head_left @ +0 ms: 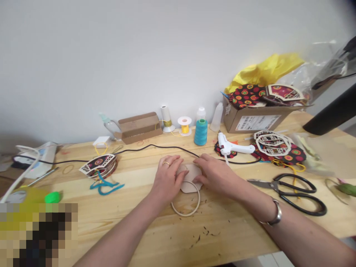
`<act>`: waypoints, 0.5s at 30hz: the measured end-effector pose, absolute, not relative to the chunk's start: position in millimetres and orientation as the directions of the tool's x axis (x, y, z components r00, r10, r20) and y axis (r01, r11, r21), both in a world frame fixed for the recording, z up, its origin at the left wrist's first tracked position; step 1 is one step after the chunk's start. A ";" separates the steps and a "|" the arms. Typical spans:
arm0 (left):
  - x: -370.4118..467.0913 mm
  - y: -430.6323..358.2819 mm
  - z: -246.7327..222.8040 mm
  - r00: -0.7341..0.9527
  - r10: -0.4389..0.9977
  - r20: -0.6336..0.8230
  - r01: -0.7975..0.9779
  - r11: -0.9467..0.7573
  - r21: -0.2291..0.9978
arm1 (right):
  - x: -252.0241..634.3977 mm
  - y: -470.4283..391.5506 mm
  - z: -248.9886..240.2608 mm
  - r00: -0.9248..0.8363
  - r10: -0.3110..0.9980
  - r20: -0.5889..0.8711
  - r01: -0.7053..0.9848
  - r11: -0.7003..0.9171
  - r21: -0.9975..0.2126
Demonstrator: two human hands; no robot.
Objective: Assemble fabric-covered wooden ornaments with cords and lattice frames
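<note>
Craft workspace, either a small workshop or a hobby corner; which of the two cannot be told. A light wooden counter (133, 226) runs along a plain wall (125, 55). Handwork supplies line its back edge: at center, a yellow spool (184, 128) and a teal thread cone (201, 134). Right of center lies a white glue gun (236, 148); below it, black-handled scissors (278, 185). Decorative parts include a pale ring (185, 214), lower center, lattice cutouts (272, 144) at right, and a fan-shaped stack (99, 164) at left. Upper right, a cardboard box (231, 120) holds patterned fabric (249, 94). Dark scraps (198, 238) litter the foreground.
</note>
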State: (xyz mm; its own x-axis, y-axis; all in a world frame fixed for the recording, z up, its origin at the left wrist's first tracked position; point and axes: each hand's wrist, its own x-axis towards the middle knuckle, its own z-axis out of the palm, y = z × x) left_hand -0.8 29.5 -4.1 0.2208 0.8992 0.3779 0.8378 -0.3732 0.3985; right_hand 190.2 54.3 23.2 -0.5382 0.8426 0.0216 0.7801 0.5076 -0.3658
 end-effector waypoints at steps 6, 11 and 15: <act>4.2 36.2 -3.7 0.211 0.936 0.280 0.820 -0.326 0.470 | 188.0 55.0 23.8 -0.540 0.841 -0.036 0.787 0.489 -0.376; 1.6 43.3 -3.7 0.162 0.959 0.234 0.761 -0.272 0.588 | 187.0 56.2 23.1 -0.560 0.828 -0.033 0.762 0.499 -0.411; 0.3 45.4 -3.7 0.090 0.966 0.242 0.736 -0.228 0.638 | 187.9 56.7 21.5 -0.567 0.823 -0.023 0.747 0.502 -0.436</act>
State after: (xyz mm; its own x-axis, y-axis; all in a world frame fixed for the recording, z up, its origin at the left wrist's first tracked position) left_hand 0.3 45.4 -3.7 0.0905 0.9662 0.2416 0.7355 -0.2284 0.6378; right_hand 187.9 56.7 21.5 -0.5673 0.8232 -0.0231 0.7466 0.5023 -0.4362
